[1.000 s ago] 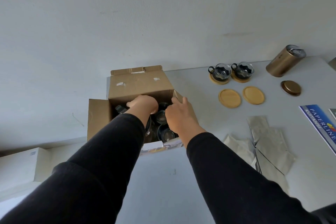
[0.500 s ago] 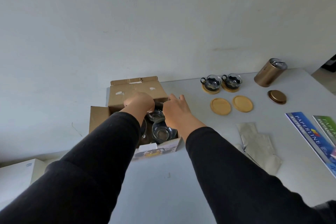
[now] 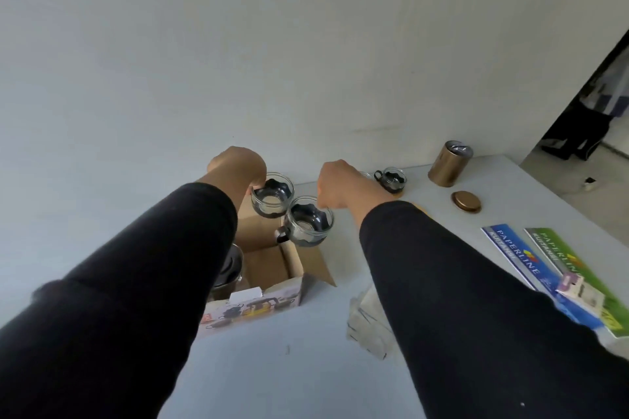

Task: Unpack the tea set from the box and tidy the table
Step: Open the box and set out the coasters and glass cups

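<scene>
The open cardboard box (image 3: 265, 269) stands on the white table (image 3: 306, 367). My left hand (image 3: 236, 163) holds one glass tea cup (image 3: 272, 196) by its rim above the box. My right hand (image 3: 340, 187) grips a second glass tea cup (image 3: 308, 223) just to the right of the first, also lifted over the box. Both cups have dark holders. A glass teapot (image 3: 229, 265) stays inside the box, half hidden by my left sleeve. Another cup (image 3: 393, 178) sits on a wooden coaster at the table's back.
A gold tin (image 3: 449, 163) stands at the back right with its lid (image 3: 466, 201) lying beside it. Blue and green paper packs (image 3: 544, 269) lie on the right. Silver pouches (image 3: 369, 326) rest under my right forearm. A doorway opens at the far right.
Both hands have risen out of the box, each lifting a glass cup. The view has swung to the right and closer to the table.
</scene>
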### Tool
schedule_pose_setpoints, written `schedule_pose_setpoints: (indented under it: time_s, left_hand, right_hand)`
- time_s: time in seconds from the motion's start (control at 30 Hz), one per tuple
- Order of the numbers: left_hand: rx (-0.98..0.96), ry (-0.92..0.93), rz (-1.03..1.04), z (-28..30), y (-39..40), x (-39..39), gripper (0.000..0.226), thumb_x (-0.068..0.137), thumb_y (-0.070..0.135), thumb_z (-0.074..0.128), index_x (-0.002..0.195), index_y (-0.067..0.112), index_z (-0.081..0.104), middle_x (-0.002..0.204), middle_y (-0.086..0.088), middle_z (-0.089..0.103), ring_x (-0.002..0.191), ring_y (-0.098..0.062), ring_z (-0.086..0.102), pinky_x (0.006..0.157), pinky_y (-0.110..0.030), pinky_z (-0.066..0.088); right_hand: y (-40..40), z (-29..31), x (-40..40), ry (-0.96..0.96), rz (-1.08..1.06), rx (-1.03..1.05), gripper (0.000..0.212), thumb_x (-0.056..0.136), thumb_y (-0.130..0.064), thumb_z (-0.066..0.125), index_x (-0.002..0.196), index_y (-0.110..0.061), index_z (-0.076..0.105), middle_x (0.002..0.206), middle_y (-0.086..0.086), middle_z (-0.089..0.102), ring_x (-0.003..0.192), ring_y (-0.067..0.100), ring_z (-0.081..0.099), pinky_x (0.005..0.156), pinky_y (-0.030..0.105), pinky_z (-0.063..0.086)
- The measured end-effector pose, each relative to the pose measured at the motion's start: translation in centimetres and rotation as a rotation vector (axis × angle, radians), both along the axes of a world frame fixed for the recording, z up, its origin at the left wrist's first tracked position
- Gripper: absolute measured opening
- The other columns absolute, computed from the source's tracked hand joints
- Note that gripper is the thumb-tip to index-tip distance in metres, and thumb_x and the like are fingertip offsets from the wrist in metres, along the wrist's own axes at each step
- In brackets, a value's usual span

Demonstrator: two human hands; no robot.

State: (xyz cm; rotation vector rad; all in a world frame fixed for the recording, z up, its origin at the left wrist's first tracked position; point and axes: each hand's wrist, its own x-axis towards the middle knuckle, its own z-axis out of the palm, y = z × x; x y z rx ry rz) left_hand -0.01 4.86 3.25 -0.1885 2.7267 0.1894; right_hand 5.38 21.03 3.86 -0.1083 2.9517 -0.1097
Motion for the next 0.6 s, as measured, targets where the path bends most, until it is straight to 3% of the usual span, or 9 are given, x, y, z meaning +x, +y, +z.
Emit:
schedule_pose_setpoints:
  time_s: [0.13, 0.23, 0.4, 0.47, 0.5, 0.53, 0.6]
  left_hand:
    - [0.014, 0.051, 0.015, -0.2, 3.5, -0.4, 0.02, 0.083, 0.021, 0.06, 0.066, 0.015, 0.067, 0.083, 0.001, 0.071, 0.085, -0.017, 0.07, 0.075, -0.028, 0.054]
    - [0.016, 0.083, 0.015, -1.2, 7.0, -1.0, 0.017, 0.081, 0.019, 0.061, 0.065, 0.015, 0.067, 0.087, 0.001, 0.072, 0.085, -0.016, 0.07, 0.07, -0.027, 0.051]
    - [0.025, 0.079, -0.001, -3.9, 13.7, -2.8, 0.012, 0.079, 0.013, 0.058, 0.069, 0.012, 0.064, 0.092, -0.003, 0.07, 0.09, -0.02, 0.068, 0.073, -0.028, 0.051]
    - [0.031, 0.077, -0.003, -5.3, 16.7, -3.5, 0.011, 0.08, 0.01, 0.056, 0.081, 0.006, 0.067, 0.091, -0.005, 0.066, 0.091, -0.023, 0.066, 0.074, -0.029, 0.05]
    - [0.039, 0.084, 0.014, -6.1, 18.1, -4.0, 0.012, 0.082, 0.009, 0.054, 0.087, 0.005, 0.065, 0.09, -0.006, 0.061, 0.093, -0.025, 0.064, 0.077, -0.03, 0.05]
    - [0.051, 0.086, 0.039, -7.0, 19.5, -4.3, 0.011, 0.083, 0.009, 0.054, 0.091, 0.007, 0.062, 0.091, -0.007, 0.058, 0.098, -0.026, 0.063, 0.081, -0.031, 0.05]
    - [0.073, 0.071, 0.091, -8.8, 22.1, -4.8, 0.018, 0.084, 0.01, 0.054, 0.101, 0.008, 0.061, 0.1, -0.01, 0.057, 0.105, -0.028, 0.062, 0.085, -0.033, 0.049]
  right_hand:
    - [4.5, 0.2, -0.3, -0.018, -0.124, -0.017, 0.03, 0.079, 0.004, 0.049, 0.054, -0.01, 0.04, 0.04, 0.006, 0.047, 0.046, 0.017, 0.042, 0.044, 0.02, 0.035]
    - [8.4, -0.2, -1.3, -0.02, -0.178, -0.03, 0.031, 0.082, 0.004, 0.049, 0.056, -0.009, 0.039, 0.056, 0.007, 0.045, 0.047, 0.016, 0.041, 0.047, 0.021, 0.035]
    - [15.8, -1.5, -3.9, -0.037, -0.223, -0.011, 0.033, 0.083, 0.001, 0.051, 0.055, -0.008, 0.037, 0.061, 0.007, 0.044, 0.049, 0.016, 0.039, 0.042, 0.022, 0.029]
    - [19.0, -2.8, -5.5, -0.049, -0.24, -0.03, 0.03, 0.084, 0.0, 0.052, 0.057, -0.007, 0.04, 0.078, 0.013, 0.058, 0.062, 0.022, 0.056, 0.046, 0.023, 0.035]
    - [20.6, -3.4, -6.2, -0.055, -0.247, -0.048, 0.022, 0.084, 0.0, 0.052, 0.063, -0.005, 0.048, 0.092, 0.016, 0.064, 0.08, 0.027, 0.064, 0.054, 0.025, 0.043]
    - [22.1, -4.1, -6.7, -0.049, -0.263, -0.07, 0.011, 0.085, 0.0, 0.053, 0.075, -0.004, 0.056, 0.104, 0.017, 0.067, 0.096, 0.029, 0.066, 0.065, 0.027, 0.048]
    - [25.0, -6.0, -7.9, -0.025, -0.331, -0.139, 0.02, 0.088, -0.003, 0.053, 0.105, 0.0, 0.064, 0.115, 0.017, 0.065, 0.109, 0.032, 0.062, 0.075, 0.029, 0.046]
